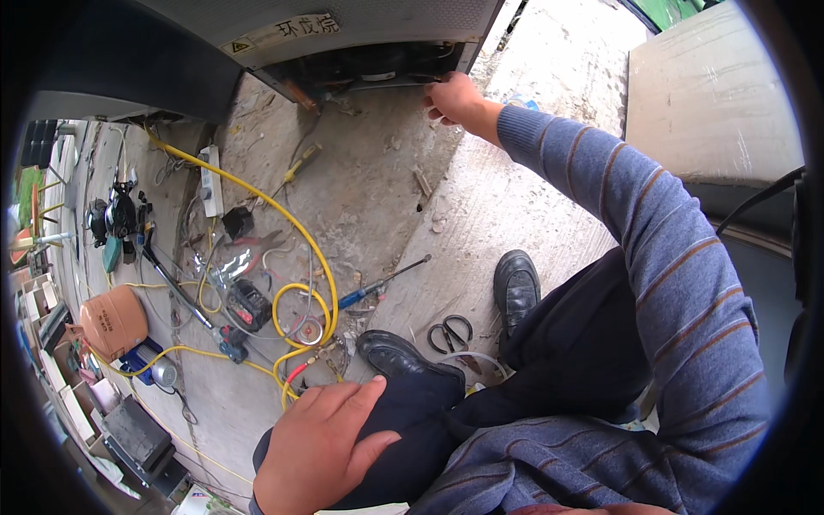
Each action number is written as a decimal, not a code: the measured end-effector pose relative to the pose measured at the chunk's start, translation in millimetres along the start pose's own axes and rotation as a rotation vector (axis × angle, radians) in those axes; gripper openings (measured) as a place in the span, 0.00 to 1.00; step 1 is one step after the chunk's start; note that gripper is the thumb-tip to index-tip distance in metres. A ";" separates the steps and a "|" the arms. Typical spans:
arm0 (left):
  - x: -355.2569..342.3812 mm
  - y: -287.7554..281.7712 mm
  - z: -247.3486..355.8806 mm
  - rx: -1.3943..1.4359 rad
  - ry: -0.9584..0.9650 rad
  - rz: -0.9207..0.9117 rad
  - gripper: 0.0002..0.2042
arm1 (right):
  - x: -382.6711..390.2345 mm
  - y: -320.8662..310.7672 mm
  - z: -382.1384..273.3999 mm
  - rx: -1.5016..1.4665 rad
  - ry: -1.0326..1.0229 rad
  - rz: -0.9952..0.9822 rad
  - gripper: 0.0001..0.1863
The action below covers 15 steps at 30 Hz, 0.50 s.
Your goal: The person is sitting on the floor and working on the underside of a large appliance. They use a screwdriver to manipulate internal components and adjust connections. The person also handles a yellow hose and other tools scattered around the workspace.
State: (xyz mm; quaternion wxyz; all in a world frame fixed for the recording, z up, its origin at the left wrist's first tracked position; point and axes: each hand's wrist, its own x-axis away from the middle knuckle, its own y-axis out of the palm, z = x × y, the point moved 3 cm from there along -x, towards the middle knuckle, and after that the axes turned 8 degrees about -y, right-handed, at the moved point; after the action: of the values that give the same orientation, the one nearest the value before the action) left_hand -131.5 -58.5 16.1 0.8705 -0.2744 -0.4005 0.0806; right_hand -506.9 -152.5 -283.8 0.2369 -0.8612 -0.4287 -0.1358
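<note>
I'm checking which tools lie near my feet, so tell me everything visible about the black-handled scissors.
The scissors have two wide black loop handles and brownish blades that look like metal. They lie loose on the pale concrete floor between your black shoes, handles away from you, blades toward you. A pale tube runs close to the blades; whether it touches them is unclear.

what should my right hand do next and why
Probably ease the right hand slightly into the open bottom of the grey cabinet: it is near the opening's lower right corner, while the left hand is spread open, well away.
</note>
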 end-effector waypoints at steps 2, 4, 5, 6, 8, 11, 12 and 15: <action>0.2 0.2 -0.5 0.003 0.001 0.005 0.24 | -7.1 -3.3 4.1 0.063 0.004 0.027 0.14; -1.2 0.2 -0.7 0.004 0.013 0.003 0.24 | -16.7 -10.2 9.9 0.165 0.009 0.057 0.13; -0.1 0.3 -1.5 0.004 0.009 0.002 0.24 | -12.4 -6.0 6.9 0.099 0.011 0.048 0.13; 0.8 0.4 -2.2 0.005 0.006 0.001 0.24 | -7.3 -2.5 4.7 0.033 0.014 0.040 0.12; 2.0 0.5 -3.5 -0.002 0.008 -0.002 0.24 | -1.9 0.2 0.3 -0.041 0.034 -0.004 0.11; 2.1 -0.1 -3.9 -0.002 0.016 -0.011 0.24 | 0.3 -0.5 0.1 -0.077 0.063 -0.050 0.10; 1.6 -0.4 -3.7 0.000 0.019 -0.014 0.24 | 0.4 -0.3 2.7 -0.098 0.060 -0.023 0.11; 0.8 -1.1 -3.6 -0.001 0.016 -0.021 0.24 | -0.9 -0.2 6.1 -0.107 0.059 -0.007 0.13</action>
State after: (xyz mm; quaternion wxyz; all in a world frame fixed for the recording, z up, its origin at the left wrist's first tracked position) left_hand -128.4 -60.6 15.4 0.8744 -0.2713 -0.3964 0.0688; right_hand -507.5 -149.9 -289.4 0.2024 -0.8668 -0.4166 -0.1847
